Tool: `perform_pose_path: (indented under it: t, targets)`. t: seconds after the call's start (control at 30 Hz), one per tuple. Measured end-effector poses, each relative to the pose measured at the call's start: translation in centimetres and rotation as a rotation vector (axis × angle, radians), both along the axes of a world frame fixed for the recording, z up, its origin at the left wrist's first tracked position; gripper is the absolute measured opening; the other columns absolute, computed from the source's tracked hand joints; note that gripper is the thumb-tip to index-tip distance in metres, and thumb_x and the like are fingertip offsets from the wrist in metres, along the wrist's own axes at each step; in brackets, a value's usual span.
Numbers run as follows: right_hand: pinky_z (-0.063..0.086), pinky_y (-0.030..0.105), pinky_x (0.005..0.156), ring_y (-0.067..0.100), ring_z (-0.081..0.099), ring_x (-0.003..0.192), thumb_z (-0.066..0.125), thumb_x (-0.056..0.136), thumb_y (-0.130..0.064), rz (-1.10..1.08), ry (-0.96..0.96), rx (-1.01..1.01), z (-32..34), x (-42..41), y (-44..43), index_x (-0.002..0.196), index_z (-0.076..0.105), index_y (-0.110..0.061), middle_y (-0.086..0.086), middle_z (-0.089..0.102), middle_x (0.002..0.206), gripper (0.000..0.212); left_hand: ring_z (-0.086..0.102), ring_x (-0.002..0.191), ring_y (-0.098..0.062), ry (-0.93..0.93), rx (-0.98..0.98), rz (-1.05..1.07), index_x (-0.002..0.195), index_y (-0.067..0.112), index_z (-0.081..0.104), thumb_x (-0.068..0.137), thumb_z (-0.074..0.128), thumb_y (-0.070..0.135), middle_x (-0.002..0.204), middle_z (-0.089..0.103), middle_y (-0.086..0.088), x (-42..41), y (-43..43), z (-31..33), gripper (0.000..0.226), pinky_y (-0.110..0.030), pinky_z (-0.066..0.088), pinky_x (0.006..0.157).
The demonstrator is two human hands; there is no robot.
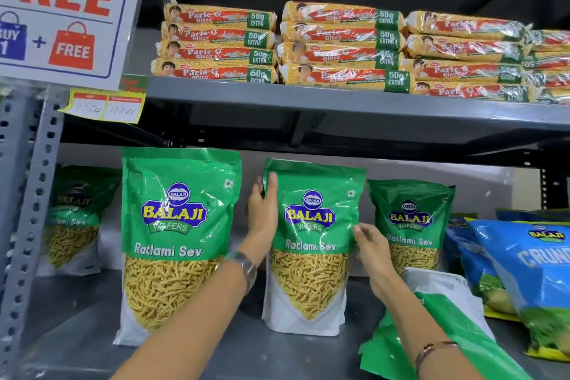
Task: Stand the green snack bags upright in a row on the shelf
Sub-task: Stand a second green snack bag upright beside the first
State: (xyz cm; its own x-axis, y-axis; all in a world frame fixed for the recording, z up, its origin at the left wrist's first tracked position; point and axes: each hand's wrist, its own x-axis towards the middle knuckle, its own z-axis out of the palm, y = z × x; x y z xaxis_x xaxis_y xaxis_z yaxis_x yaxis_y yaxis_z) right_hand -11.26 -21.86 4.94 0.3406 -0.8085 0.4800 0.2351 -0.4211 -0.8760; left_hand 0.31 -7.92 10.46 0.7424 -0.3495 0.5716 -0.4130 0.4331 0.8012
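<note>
Green Ratlami Sev bags stand on the grey lower shelf (216,352). The middle bag (311,256) is upright, and both hands hold it: my left hand (263,210) grips its upper left edge, my right hand (370,248) holds its right side. A larger-looking bag (175,241) stands upright to the left, nearer the front. A third bag (411,225) stands further back on the right. Another one (72,219) stands behind the post at far left. One green bag (444,327) lies flat at the front right, under my right forearm.
Blue snack bags (524,268) lean at the right end of the shelf. The upper shelf (308,95) carries stacked yellow biscuit packs (339,46). A perforated grey post (27,194) rises at the left, with a promotion sign (61,9) and a price tag (105,106).
</note>
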Motion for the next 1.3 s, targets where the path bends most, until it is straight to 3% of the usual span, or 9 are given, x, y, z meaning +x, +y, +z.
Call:
perform_pose_path:
  t: [0.17,0.3,0.47,0.53,0.63,0.73,1.0,1.2,1.3]
  targets:
    - [0.045,0.044,0.081,0.028,0.057,0.091,0.047,0.093,-0.019,-0.075,0.047,-0.034,-0.1,0.6,-0.9,0.079,0.056,-0.022,0.015,0.066,0.104,0.016,0.052,0.081,-0.021,0.279,-0.184,0.123,0.108,0.003,0.058,0.092,0.048,0.032,0.092,0.061,-0.015,0.8,-1.5,4.6,0.035,-0.028,0.041,0.073]
    - [0.048,0.048,0.086,0.030,0.060,0.091,0.050,0.092,-0.020,-0.141,0.094,-0.117,0.2,0.1,-0.9,0.087,0.059,-0.015,0.010,0.068,0.092,0.011,0.058,0.105,-0.030,0.337,-0.208,0.195,0.110,0.004,0.060,0.093,0.048,0.022,0.114,0.064,-0.016,1.7,-2.0,5.1,0.028,-0.036,0.045,0.095]
    - [0.047,0.051,0.090,0.033,0.059,0.094,0.049,0.092,-0.024,-0.121,0.068,-0.095,-0.6,0.3,-1.0,0.088,0.057,-0.015,0.004,0.062,0.085,0.012,0.052,0.087,-0.021,0.264,-0.243,0.194,0.093,0.009,0.061,0.090,0.049,0.036,0.079,0.060,-0.006,1.5,-2.2,4.1,0.029,-0.029,0.044,0.080]
    - [0.047,0.045,0.090,0.030,0.058,0.099,0.053,0.089,-0.032,-0.013,0.029,-0.029,-0.4,-0.2,-1.0,0.097,0.056,-0.015,0.007,0.062,0.099,0.019,0.052,0.102,-0.022,0.241,-0.157,0.110,0.112,0.014,0.056,0.086,0.049,0.048,0.103,0.062,-0.007,1.2,-2.2,2.7,0.044,-0.028,0.040,0.084]
    - [0.050,0.034,0.079,0.022,0.058,0.104,0.069,0.076,-0.040,0.206,0.130,0.088,-0.3,-1.3,-0.4,0.116,0.044,-0.014,0.006,0.058,0.113,0.054,0.033,0.134,-0.027,0.227,0.090,-0.025,0.144,0.020,0.019,0.077,0.052,0.060,0.150,0.030,-0.007,-0.1,-1.3,-0.9,0.084,-0.042,0.030,0.110]
    - [0.046,0.034,0.086,0.022,0.055,0.109,0.081,0.061,-0.039,0.279,0.353,0.072,-1.3,-1.6,0.3,0.119,0.041,-0.013,0.005,0.059,0.119,0.075,0.036,0.132,-0.024,0.184,0.233,-0.115,0.143,0.018,0.018,0.075,0.061,0.054,0.140,0.036,0.005,-1.3,-0.3,-4.7,0.088,-0.032,0.032,0.105]
    - [0.043,0.039,0.092,0.025,0.053,0.109,0.082,0.061,-0.033,0.209,0.354,0.057,-2.3,-2.3,1.4,0.105,0.045,-0.014,0.010,0.057,0.119,0.061,0.050,0.105,-0.010,-0.037,0.369,-0.223,0.125,0.019,0.041,0.072,0.073,0.031,0.131,0.054,-0.002,-0.5,2.1,-8.7,0.063,-0.022,0.039,0.087]
    - [0.040,0.033,0.083,0.022,0.053,0.103,0.080,0.063,-0.037,0.206,0.363,-0.003,-2.6,-3.9,3.0,0.109,0.046,-0.010,0.007,0.057,0.112,0.063,0.051,0.115,-0.016,-0.068,0.387,-0.204,0.121,0.025,0.044,0.047,0.076,0.058,0.129,0.055,0.000,-1.0,3.5,-9.3,0.087,-0.033,0.041,0.100]
    - [0.044,0.033,0.088,0.021,0.056,0.104,0.081,0.057,-0.044,0.193,0.379,-0.060,-2.6,-4.7,3.6,0.112,0.047,-0.009,0.006,0.059,0.112,0.073,0.055,0.094,0.001,-0.062,0.354,-0.220,0.113,0.026,0.045,0.063,0.076,0.040,0.108,0.059,0.011,-1.3,4.1,-9.6,0.060,-0.011,0.047,0.077]
